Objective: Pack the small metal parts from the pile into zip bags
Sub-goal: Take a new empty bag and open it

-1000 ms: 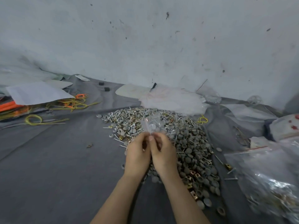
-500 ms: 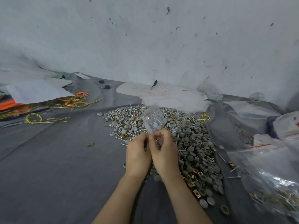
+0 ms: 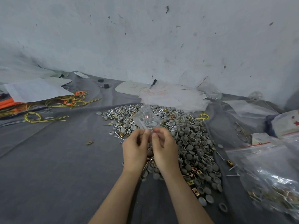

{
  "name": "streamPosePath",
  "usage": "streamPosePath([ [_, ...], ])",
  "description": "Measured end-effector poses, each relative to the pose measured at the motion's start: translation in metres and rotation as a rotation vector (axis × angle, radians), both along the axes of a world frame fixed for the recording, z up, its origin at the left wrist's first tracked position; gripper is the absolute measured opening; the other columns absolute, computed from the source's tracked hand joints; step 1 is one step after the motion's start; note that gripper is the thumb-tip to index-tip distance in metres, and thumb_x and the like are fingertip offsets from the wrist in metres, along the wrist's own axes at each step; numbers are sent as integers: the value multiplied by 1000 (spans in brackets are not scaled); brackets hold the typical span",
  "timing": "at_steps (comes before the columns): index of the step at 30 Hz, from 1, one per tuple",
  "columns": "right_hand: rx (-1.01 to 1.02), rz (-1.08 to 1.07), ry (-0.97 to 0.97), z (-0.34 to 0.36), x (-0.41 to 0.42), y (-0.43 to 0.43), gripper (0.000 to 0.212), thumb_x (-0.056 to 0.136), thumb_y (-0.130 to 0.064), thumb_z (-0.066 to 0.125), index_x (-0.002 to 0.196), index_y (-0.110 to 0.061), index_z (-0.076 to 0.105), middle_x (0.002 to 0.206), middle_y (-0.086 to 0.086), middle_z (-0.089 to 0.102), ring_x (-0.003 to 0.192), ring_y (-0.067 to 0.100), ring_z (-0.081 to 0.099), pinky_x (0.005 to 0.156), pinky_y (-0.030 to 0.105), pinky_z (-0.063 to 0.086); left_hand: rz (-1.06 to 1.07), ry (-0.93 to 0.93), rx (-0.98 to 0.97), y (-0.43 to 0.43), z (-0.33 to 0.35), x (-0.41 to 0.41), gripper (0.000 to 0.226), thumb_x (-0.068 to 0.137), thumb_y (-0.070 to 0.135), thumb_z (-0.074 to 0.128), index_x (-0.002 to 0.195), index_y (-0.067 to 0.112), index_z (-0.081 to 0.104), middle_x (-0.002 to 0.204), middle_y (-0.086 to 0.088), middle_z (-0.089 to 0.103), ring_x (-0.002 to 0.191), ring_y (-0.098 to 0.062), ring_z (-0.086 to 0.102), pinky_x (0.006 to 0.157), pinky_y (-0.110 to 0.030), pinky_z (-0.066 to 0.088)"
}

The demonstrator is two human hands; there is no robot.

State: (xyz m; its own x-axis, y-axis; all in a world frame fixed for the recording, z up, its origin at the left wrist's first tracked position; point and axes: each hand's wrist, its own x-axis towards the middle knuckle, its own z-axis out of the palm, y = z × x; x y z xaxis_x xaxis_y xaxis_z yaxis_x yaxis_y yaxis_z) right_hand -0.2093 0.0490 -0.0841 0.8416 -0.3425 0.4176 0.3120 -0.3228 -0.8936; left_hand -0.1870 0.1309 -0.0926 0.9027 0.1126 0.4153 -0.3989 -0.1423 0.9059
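1. The left hand (image 3: 135,148) and right hand (image 3: 165,147) are held close together above the near edge of the pile (image 3: 191,143), thumbs almost touching.
2. Each hand's grip is clamped on the small zip bag (image 3: 146,118): fingertips and thumbs pinch its lower edge from either side.
3. The clear bag stands up from the fingers, tilted away from the person, over the far part of the pile. Whether the parts seen through it are inside or behind it cannot be told.
4. The pile of grey caps, screws and brass clips lies on the grey cloth (image 3: 56,167), spreading from the middle toward the lower right.
5. A large clear bag (image 3: 267,175) holding similar parts lies at the right edge.
6. A heap of empty bags (image 3: 171,96) sits behind the pile against the wall (image 3: 145,38).
7. Yellow wire loops (image 3: 34,118) and a white sheet (image 3: 35,89) lie far left.
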Motion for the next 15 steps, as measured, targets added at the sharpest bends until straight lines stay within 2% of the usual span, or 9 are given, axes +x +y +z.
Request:
streamPosePath([
  [3,-30,40,24,1,0,1,21,92,-6,57,96,-26,59,91,-16,64,87,-9,62,79,9,48,10,9,-31,0,0,2,25,98,20,50,77,12,62,65,0,63,58,-10,52,56,-26,43],
  [5,-56,38,18,-1,-1,1,21,91,-5,59,95,-26,61,89,-19,63,85,-12,61,78,6,46,12,18,-23,-1,0,2,23,98,16,48,80,9,60,67,-1,62,59,-11,52,58,-30,43],
  [10,-109,-39,-15,-5,2,0,11,91,-10,62,100,-13,67,85,-17,62,79,-16,59,74,3,45,-23,30,-29,-1,0,2,15,93,14,58,79,12,61,67,-3,64,63,-22,58,59,-35,47],
  [13,-73,-7,33,-4,2,-1,9,91,-13,62,95,-19,67,85,-16,66,80,-8,64,75,8,49,-30,56,-40,1,-3,3,20,93,19,60,73,12,58,61,0,58,56,-14,49,56,-33,42],
  [15,-61,31,76,-3,2,-2,12,92,-15,61,100,-18,70,89,-12,70,84,-3,66,79,14,52,-35,74,-59,2,-4,5,24,92,21,61,70,12,55,58,1,53,55,-12,45,56,-33,39],
])
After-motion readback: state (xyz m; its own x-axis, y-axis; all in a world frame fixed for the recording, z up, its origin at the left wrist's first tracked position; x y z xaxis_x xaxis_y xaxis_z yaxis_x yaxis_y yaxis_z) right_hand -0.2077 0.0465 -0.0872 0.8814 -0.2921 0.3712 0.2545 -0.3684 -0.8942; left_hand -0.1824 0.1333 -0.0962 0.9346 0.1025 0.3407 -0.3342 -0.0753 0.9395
